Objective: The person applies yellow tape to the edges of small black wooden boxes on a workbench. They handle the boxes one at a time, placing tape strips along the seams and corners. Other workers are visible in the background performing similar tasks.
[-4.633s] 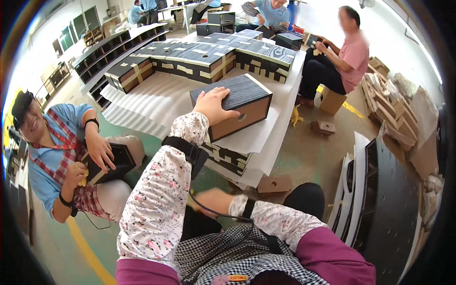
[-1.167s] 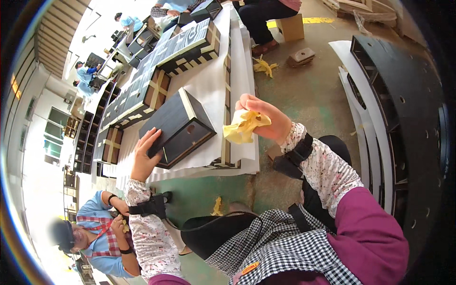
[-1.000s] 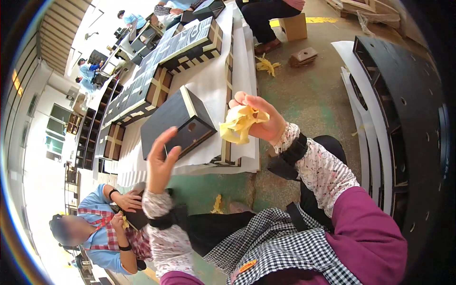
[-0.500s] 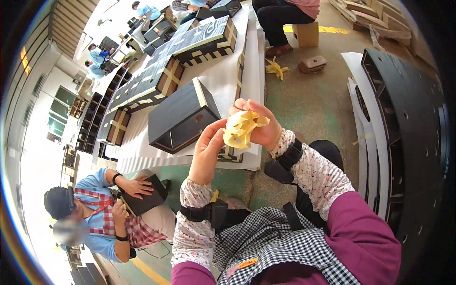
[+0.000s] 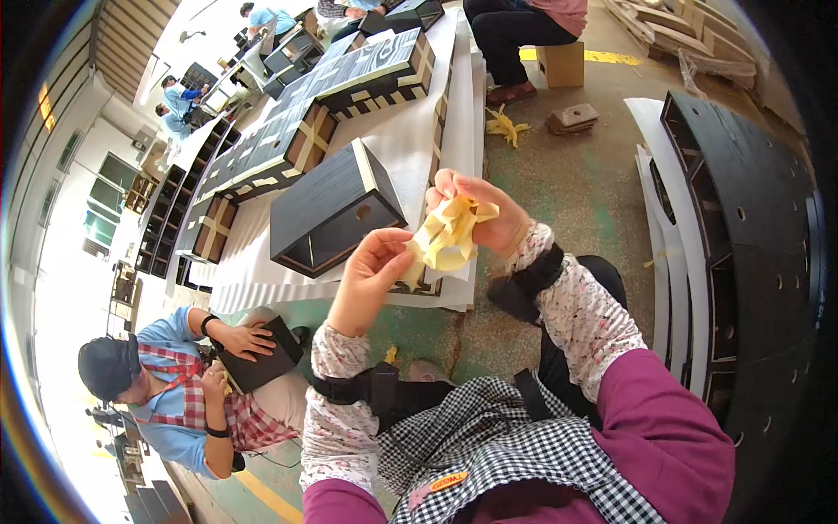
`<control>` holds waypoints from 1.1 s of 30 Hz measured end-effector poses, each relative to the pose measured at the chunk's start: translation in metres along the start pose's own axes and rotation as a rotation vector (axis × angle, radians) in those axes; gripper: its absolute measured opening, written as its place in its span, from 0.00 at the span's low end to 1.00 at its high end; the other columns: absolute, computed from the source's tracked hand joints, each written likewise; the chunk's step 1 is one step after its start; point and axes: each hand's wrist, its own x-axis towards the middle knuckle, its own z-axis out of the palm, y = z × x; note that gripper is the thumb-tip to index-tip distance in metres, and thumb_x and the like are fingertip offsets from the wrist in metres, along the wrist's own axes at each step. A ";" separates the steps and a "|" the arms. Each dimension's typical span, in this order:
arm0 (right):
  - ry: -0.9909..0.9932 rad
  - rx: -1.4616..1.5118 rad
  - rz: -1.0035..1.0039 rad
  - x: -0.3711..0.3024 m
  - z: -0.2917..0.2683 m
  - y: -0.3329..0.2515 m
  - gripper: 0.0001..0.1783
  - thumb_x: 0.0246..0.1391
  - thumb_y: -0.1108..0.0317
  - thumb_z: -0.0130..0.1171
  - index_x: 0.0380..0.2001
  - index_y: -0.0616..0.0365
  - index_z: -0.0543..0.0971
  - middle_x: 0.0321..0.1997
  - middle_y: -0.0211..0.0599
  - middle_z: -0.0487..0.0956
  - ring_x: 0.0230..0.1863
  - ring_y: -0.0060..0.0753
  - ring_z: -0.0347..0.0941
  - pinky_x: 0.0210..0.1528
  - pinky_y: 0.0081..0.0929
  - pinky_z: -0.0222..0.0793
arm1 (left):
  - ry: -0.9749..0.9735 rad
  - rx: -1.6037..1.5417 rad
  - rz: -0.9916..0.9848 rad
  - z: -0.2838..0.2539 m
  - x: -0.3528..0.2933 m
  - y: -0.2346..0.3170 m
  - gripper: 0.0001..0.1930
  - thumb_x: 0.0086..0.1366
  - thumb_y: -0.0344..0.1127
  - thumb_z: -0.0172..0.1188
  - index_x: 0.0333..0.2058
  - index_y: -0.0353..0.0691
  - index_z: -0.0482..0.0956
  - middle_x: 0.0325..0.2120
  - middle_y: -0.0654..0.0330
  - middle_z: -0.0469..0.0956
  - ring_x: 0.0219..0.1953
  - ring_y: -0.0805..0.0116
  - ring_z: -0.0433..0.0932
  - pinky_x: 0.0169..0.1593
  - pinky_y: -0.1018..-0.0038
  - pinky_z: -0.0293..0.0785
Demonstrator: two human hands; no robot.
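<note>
A worker's bare hands stand raised in front of the body, close together but apart. The left hand (image 5: 367, 279) points up and inward, its thumb and forefinger drawn into a pinch, the other fingers curled. The right hand (image 5: 497, 225), a little farther from the torso, angles in from the other side with its fingers bent. The left forearm (image 5: 339, 437) rises almost straight, while the right forearm (image 5: 594, 319) slants inward from a bent elbow.

Lighting was bright; left wall (image 5: 65, 288) blew out to white. Black cabinet (image 5: 758, 253) at right looked dim. Fisheye bowed straight edges; corners were black, rainbow-fringed lower left.
</note>
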 end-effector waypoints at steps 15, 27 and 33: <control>0.773 -1.549 -0.432 -0.014 -0.031 -0.064 0.14 0.59 0.59 0.53 0.37 0.58 0.78 0.34 0.37 0.78 0.33 0.25 0.74 0.35 0.23 0.70 | -0.101 1.271 0.226 -0.010 -0.016 0.044 0.12 0.54 0.26 0.58 0.40 0.39 0.73 0.28 0.58 0.74 0.31 0.60 0.75 0.38 0.67 0.72; 0.261 -0.285 0.255 -0.006 0.020 0.039 0.29 0.64 0.44 0.40 0.36 0.61 0.77 0.30 0.33 0.78 0.32 0.26 0.73 0.39 0.21 0.69 | -0.125 1.528 0.872 0.020 0.006 0.059 0.13 0.49 0.30 0.56 0.37 0.44 0.74 0.33 0.66 0.73 0.39 0.71 0.73 0.43 0.73 0.67; 0.265 -0.290 0.251 0.000 0.005 0.027 0.18 0.60 0.52 0.52 0.34 0.59 0.75 0.22 0.23 0.67 0.19 0.13 0.61 0.21 0.12 0.58 | 0.031 1.031 0.587 -0.007 0.016 0.035 0.18 0.55 0.26 0.59 0.46 0.42 0.72 0.49 0.55 0.70 0.50 0.57 0.72 0.51 0.64 0.70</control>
